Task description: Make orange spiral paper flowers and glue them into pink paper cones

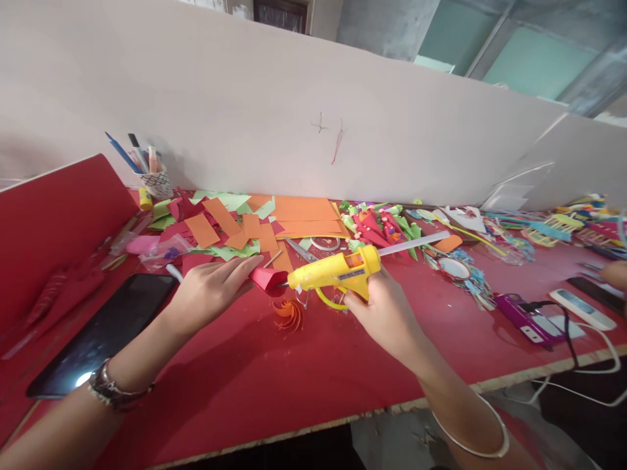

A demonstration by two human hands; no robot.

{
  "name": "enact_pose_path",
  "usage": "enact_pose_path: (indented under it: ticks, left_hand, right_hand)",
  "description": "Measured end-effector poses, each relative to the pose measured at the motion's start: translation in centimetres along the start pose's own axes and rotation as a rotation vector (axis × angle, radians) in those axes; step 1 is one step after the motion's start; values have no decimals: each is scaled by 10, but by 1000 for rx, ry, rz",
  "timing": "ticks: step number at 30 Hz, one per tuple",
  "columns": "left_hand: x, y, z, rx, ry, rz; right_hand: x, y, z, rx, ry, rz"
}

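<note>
My left hand (211, 292) is closed on a rolled red paper piece (269, 281), a cone-like shape with its open end facing right. My right hand (386, 313) grips a yellow glue gun (333, 271) by its handle. The gun's nozzle points left and meets the mouth of the red paper. A translucent glue stick (416, 243) sticks out of the gun's back. Just below the nozzle, a curled orange paper piece (289, 314) lies on the red table (274, 405).
Orange, green and red paper pieces (223, 222) lie behind my hands, near scissors (300, 249). A pen cup (155, 181) and a dark phone (102, 333) are at the left. Finished-looking paper figures (372, 225), a purple power strip (529, 321) and another person's hand (614, 275) are at the right.
</note>
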State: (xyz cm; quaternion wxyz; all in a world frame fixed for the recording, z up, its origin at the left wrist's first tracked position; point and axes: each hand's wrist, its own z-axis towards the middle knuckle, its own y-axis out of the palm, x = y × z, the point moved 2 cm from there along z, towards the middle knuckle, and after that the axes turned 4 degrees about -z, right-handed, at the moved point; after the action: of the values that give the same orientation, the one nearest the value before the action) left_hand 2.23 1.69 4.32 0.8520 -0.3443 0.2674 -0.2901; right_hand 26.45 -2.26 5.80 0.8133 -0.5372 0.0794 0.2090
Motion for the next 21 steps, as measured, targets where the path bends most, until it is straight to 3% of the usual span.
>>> enact_pose_path:
  ticks: [14,21]
  left_hand:
    - [1,1,1,-27,-4,-42]
    - [-4,4,3,-150,-48,-118]
  right_hand:
    - [4,-3,1,130,-104,-246]
    - [4,-2,0,216,-133,-314]
